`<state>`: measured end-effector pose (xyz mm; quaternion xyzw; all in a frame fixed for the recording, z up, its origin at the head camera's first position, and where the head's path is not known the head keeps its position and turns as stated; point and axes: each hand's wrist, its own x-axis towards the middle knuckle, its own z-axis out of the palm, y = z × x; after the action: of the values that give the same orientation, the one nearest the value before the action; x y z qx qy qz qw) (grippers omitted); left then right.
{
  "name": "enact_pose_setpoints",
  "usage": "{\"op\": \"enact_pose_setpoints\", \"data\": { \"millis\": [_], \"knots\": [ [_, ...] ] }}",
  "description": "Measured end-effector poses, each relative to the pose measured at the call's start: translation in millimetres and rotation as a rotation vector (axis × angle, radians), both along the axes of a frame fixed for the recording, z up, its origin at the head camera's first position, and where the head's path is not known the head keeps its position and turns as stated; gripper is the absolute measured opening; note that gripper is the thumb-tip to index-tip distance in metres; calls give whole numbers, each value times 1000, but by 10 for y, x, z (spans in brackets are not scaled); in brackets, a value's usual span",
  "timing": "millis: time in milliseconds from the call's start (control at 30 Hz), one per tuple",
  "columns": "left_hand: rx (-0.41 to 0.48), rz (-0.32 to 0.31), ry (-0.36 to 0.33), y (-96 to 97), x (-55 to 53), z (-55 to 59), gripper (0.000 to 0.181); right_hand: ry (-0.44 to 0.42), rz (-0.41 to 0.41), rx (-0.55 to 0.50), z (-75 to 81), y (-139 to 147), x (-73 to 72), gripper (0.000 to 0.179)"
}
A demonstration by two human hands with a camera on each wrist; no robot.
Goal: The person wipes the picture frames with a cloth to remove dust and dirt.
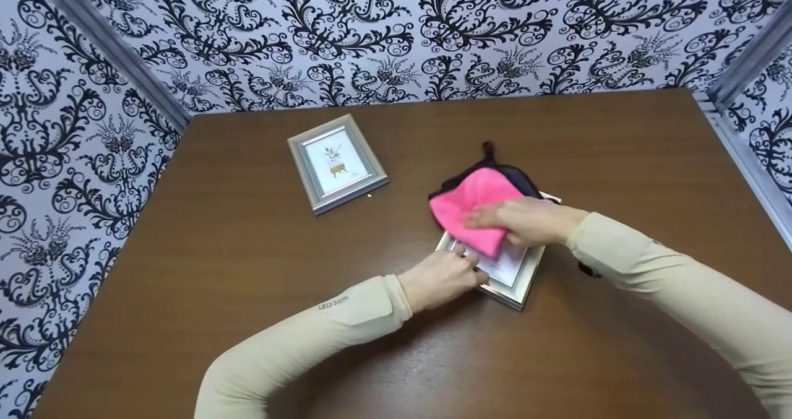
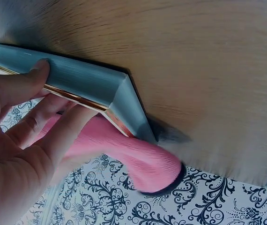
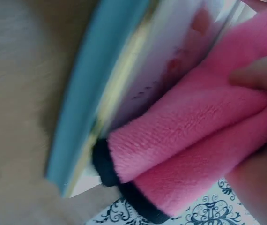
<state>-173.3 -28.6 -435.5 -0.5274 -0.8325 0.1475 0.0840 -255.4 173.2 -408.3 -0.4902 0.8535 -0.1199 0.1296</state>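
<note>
Pink cloth (image 1: pixel 475 191) clasped in right grip (image 1: pixel 526 220), left grip (image 1: pixel 440 279) pinching near frame (image 1: pixel 508 273), we're seemingly mid-wipe; far frame (image 1: pixel 338 163) is lying untouched.

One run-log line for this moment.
left hand: grips picture frame | right hand: holds pink cloth over it | second frame: lies apart on table

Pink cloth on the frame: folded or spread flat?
Folded, at least partly: the right wrist view shows the pink cloth creased into two ridges, held by the right hand.

Pink cloth (image 1: pixel 473 196) with dark edging, across a silvery picture frame (image 1: pixel 525 276).
</note>
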Motion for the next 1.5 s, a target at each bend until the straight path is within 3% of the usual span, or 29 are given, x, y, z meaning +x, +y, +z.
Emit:
{"op": "enact_pose_setpoints", "data": {
  "millis": [133,433,600,733,833,900,1067,1233,1367,1500],
  "knots": [
    [0,-5,-21,0,-7,4,19,-17,53,38,-4,69,-78,73],
    [15,7,-32,-2,0,26,19,168,-5,44,-57,244,-443,67],
    [24,10,-21,-6,-2,26,18,188,-140,62,-20,238,-517,60],
    [33,15,-15,-6,3,17,18,111,-318,76,49,131,-602,47],
    [34,15,-12,2,7,10,18,65,-352,54,66,33,-707,42],
    [35,19,-10,11,9,8,17,46,-331,41,66,-40,-763,42],
    [49,44,-3,28,18,11,18,87,-170,37,76,-280,-769,34],
    [68,34,47,28,25,-13,18,4,-85,98,118,-528,-559,27],
    [75,25,102,11,31,-36,17,-59,12,91,139,-678,-373,32],
    [72,25,103,12,31,-51,17,-58,29,81,150,-689,-332,32]
  ]
}}
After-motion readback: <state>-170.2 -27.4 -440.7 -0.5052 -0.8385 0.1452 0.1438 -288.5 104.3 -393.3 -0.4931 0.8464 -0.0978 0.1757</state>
